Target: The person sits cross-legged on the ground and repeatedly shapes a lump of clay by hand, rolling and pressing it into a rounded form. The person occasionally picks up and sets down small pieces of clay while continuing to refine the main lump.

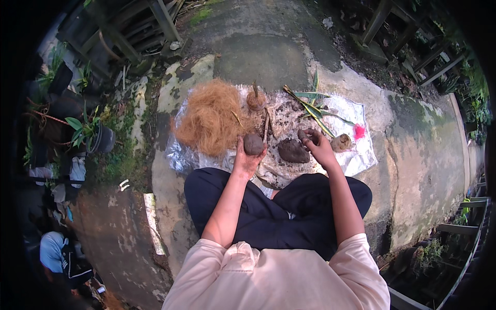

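1. The left hand (248, 161) is half open, palm up, its fingers and thumb spread around a round grey-brown clay-like ball (253, 144) that it cups
2. The ball sits in that hand over the near edge of the sheet (366, 150), left of a larger dark lump (293, 151)
3. The right hand (321, 149) is partly closed, its fingers bent and their tips pinched on a small dark piece (302, 135)
4. That piece is just beside the upper right of the larger lump, which rests on the sheet
5. A big heap of orange-brown fibre (209, 119) covers the sheet's left part, beyond the left hand
6. Right of the heap stands a fibre-wrapped bundle (256, 100) with a short stem, and a thin stick (266, 126) lies nearer the ball
7. Long green leaves with yellow edges (319, 114) lie beyond the right hand; a pale brown roundish object (341, 142) and a bright pink tangle (359, 132) are to its right
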{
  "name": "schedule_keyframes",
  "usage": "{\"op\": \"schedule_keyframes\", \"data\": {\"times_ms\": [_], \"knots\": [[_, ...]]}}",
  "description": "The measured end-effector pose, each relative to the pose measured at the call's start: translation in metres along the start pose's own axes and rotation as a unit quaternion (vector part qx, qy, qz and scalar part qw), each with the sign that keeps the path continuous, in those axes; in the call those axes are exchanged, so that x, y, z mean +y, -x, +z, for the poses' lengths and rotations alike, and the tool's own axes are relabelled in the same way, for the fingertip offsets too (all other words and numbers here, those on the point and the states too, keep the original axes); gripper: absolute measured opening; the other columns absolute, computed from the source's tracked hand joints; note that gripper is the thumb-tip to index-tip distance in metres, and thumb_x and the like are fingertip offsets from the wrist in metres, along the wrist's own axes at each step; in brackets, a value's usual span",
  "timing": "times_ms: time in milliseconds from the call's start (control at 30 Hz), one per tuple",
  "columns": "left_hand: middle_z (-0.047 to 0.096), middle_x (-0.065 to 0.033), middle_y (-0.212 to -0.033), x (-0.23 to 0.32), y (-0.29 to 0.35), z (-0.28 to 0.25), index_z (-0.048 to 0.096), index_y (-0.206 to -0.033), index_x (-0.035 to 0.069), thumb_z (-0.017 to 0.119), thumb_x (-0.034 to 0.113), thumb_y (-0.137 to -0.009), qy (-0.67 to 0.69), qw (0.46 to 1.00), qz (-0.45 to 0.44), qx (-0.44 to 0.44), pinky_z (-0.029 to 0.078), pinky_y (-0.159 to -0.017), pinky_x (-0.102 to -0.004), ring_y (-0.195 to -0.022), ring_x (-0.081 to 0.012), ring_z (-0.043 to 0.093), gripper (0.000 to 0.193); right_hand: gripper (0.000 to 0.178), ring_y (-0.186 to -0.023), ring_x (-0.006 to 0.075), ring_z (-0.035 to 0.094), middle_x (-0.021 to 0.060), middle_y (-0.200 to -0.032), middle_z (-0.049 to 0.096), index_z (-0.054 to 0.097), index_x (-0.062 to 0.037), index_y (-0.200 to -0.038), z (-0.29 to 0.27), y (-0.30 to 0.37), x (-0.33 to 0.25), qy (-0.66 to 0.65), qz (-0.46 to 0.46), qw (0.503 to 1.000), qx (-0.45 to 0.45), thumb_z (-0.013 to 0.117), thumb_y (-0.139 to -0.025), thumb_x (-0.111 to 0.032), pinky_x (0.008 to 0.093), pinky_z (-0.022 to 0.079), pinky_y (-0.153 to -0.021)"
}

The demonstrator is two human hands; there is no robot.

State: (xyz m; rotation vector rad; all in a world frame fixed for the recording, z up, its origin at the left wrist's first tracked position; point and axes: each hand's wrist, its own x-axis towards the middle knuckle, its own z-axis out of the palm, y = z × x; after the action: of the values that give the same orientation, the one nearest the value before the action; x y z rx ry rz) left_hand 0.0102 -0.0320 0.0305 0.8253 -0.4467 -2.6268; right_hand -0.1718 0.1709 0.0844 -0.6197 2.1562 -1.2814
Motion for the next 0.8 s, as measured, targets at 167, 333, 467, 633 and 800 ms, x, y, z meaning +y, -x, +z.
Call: {"op": "schedule_keyframes", "data": {"times_ms": [167,333,467,633,800], "knots": [[0.057,-0.0118,-0.124,-0.004,0.016,0.014,0.049,-0.129,0.011,0.030,0.070,-0.095,-0.026,0.999,-0.045,0.005,0.051,-0.092,-0.0482,-0.114,-0.0280,0.058,0.070,0.038,-0.086,0.0180,0.065,0.0136,-0.093,0.069,0.060,-0.0013,-0.123,0.055,0.014,-0.038,-0.071,-0.024,0.996,-0.046,0.064,-0.090,-0.019,0.0320,0.051,-0.079],[0.051,-0.0114,-0.133,-0.013,0.022,0.015,0.042,-0.137,0.009,0.029,0.068,-0.096,-0.056,0.998,-0.001,-0.027,0.041,-0.108,-0.0467,-0.126,-0.0260,0.050,0.073,0.035,-0.078,0.0286,0.069,0.0225,-0.088,0.070,0.065,0.0018,-0.116,0.100,0.026,-0.062,0.013,-0.073,0.997,-0.009,0.066,-0.088,-0.020,0.0373,0.052,-0.074],[0.053,-0.0077,-0.129,-0.010,0.024,0.017,0.045,-0.135,0.009,0.029,0.067,-0.097,-0.071,0.997,0.014,-0.029,0.041,-0.107,-0.0416,-0.125,-0.0221,0.050,0.071,0.031,-0.078,0.0300,0.067,0.0213,-0.100,0.067,0.069,-0.0038,-0.112,0.113,0.036,-0.083,0.065,-0.106,0.991,0.038,0.069,-0.086,-0.021,0.0361,0.052,-0.074],[0.056,-0.0056,-0.125,-0.009,0.026,0.028,0.051,-0.128,0.010,0.029,0.066,-0.098,-0.052,0.999,0.015,0.004,0.045,-0.100,-0.0410,-0.120,-0.0210,0.055,0.067,0.033,-0.112,0.0350,0.054,0.0181,-0.132,0.052,0.066,-0.0084,-0.118,0.127,0.037,-0.076,0.088,-0.213,0.969,0.090,0.066,-0.086,-0.016,0.0407,0.046,-0.095],[0.058,-0.0071,-0.120,-0.013,0.029,0.027,0.053,-0.124,0.010,0.030,0.063,-0.099,-0.042,0.999,0.012,-0.025,0.047,-0.098,-0.0393,-0.116,-0.0219,0.057,0.063,0.037,-0.122,0.0390,0.046,0.0151,-0.140,0.047,0.060,-0.0125,-0.125,0.132,0.035,-0.065,0.151,-0.292,0.942,0.060,0.062,-0.088,-0.015,0.0470,0.038,-0.104]]}}
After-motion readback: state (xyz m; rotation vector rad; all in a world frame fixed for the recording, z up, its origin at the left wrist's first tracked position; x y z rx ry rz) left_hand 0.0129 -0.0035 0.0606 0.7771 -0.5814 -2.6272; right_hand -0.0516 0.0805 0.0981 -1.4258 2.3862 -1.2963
